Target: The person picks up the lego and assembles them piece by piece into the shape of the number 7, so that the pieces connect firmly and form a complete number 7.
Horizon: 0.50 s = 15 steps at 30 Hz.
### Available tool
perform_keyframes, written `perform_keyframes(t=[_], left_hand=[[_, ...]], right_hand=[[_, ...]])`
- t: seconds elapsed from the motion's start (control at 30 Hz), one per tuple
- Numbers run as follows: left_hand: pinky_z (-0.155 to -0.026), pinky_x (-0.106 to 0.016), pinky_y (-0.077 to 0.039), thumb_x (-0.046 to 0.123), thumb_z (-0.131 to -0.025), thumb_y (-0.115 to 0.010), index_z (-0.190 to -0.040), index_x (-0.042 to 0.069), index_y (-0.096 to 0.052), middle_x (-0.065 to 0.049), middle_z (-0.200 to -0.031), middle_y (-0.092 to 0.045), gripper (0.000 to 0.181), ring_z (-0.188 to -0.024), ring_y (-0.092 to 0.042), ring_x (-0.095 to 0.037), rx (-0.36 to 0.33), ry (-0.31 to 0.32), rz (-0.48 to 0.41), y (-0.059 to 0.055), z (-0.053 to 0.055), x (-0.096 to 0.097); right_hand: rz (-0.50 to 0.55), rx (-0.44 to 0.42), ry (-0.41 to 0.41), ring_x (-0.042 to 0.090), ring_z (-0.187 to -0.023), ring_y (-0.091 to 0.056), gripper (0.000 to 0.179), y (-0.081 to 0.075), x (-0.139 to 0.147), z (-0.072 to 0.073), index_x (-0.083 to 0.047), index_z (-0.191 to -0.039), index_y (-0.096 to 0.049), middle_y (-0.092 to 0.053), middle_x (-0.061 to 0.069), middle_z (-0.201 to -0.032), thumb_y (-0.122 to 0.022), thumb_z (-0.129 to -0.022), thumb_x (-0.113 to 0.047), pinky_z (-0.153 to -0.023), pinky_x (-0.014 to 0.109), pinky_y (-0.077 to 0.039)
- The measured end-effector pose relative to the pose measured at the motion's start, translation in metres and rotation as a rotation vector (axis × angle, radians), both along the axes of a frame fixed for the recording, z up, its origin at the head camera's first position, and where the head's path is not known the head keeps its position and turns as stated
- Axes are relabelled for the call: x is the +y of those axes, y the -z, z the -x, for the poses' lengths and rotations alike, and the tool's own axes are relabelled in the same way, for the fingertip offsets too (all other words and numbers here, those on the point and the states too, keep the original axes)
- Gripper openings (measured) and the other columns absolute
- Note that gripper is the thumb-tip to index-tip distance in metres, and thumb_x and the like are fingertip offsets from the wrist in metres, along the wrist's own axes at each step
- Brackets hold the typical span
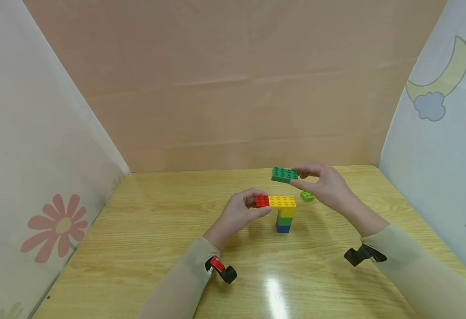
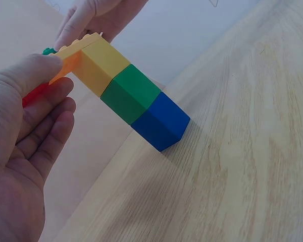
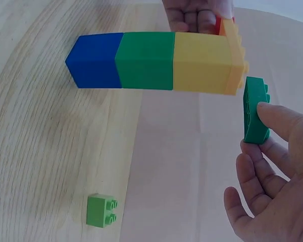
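Note:
A tower of toy building bricks stands upright on the table: a blue brick [image 1: 283,229] at the bottom, a green brick [image 3: 145,60] on it, then a yellow block [image 3: 202,61]. Across the top lies a long yellow brick [image 1: 282,202], jutting out to the left. At its left end is a red brick [image 1: 262,201], pinched between thumb and fingers of my left hand [image 1: 242,212]; how the two join is hidden. My right hand [image 1: 325,185] pinches a dark green eight-stud brick [image 1: 283,174] by its right end, studs up, held above the tower and apart from it.
A small light green brick [image 3: 102,210] lies on the wooden table [image 1: 157,230], behind and to the right of the tower. A brown backdrop [image 1: 233,88] rises at the table's far edge, with pale printed sheets on the left [image 1: 25,110] and right [image 1: 436,146].

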<state>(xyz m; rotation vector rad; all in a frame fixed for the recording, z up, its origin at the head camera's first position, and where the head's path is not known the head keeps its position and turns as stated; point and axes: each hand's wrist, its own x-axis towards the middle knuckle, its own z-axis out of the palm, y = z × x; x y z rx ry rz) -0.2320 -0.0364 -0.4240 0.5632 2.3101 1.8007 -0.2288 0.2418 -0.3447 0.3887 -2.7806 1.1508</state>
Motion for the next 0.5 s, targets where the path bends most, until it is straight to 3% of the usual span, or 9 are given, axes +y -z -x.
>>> perform_keyframes(t=[0.27,0.5], left_hand=[[-0.095,-0.032,-0.062,0.023,-0.097,-0.09,-0.13,0.023,-0.078,0.007,-0.12,-0.077,0.035,-0.108,-0.073,-0.016,0.013,0.016,-0.012,0.002,0.0,-0.001],[-0.095,-0.032,-0.062,0.022,-0.098,-0.089,-0.131,0.021,-0.078,0.006,-0.121,-0.077,0.034,-0.11,-0.074,-0.016,0.008,0.037,-0.033,0.001,-0.001,-0.002]], right_hand=[[-0.004,0.005,-0.053,0.036,-0.125,-0.062,0.046,-0.004,-0.006,-0.011,-0.015,-0.141,-0.075,-0.072,0.012,-0.133,-0.081,-0.104,-0.041,-0.102,0.064,-0.051],[-0.017,-0.012,-0.087,0.039,-0.131,-0.062,0.048,-0.006,-0.01,-0.019,-0.016,-0.143,-0.074,-0.073,0.011,-0.135,-0.081,-0.104,-0.042,-0.105,0.068,-0.05]])
